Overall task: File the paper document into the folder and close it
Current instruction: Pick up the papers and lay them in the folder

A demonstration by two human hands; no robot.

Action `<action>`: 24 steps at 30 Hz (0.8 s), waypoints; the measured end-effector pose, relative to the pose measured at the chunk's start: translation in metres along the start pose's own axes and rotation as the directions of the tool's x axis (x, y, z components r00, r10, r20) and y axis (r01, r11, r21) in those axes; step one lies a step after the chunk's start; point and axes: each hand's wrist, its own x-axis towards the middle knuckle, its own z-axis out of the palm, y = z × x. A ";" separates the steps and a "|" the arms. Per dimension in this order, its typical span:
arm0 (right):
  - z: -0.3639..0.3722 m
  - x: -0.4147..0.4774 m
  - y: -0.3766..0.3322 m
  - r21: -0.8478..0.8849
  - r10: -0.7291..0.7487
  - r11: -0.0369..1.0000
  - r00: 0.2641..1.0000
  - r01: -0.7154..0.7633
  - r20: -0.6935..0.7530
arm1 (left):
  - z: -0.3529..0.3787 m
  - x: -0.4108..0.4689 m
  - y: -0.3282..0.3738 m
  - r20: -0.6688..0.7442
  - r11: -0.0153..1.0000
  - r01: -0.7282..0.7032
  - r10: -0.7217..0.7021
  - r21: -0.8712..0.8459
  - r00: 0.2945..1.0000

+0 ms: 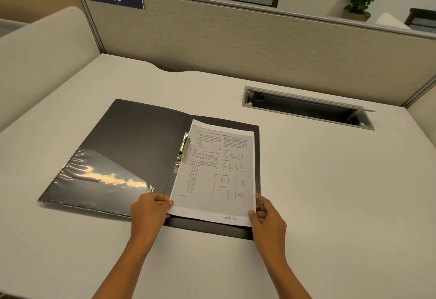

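Nearest to us, at the front edge of the pale beige desk (330, 204), we have both hands on the white printed paper sheet (213, 173). Our left hand (151, 211) pinches its near left corner, thumb on top and fingers curled under. Our right hand (267, 216) grips the near right corner the same way, thumb pressed on the margin. Both forearms reach straight forward, roughly parallel, wrists low over the desk.

The sheet lies directly ahead of the hands, its long axis running away from us, slightly tilted to the left at the far end. It rests over the right-hand leaf of the open dark grey plastic folder (132, 138), near edge lifted a little in our grip.

What the coming move turns on, we judge, is the sheet's left edge against the silver metal spring clip (182, 151) along the folder's spine. That edge lies just beside the clip and seems to overlap it, though we cannot tell if it is under the clamp. Our left hand is the nearer one to the clip.

Farther left, the folder's cover lies flat with a clear glossy pocket (99, 176).
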 end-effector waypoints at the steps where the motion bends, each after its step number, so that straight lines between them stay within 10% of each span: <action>1: 0.000 -0.001 0.000 0.001 -0.002 1.000 1.000 0.002 0.000 | 0.000 -0.001 -0.001 -0.005 1.000 0.000 0.000 -0.007 1.000; 24: 0.009 0.004 -0.003 -0.151 -0.058 0.987 0.998 0.055 -0.015 | 0.004 -0.002 0.006 -0.104 0.956 -0.084 0.118 0.282 0.988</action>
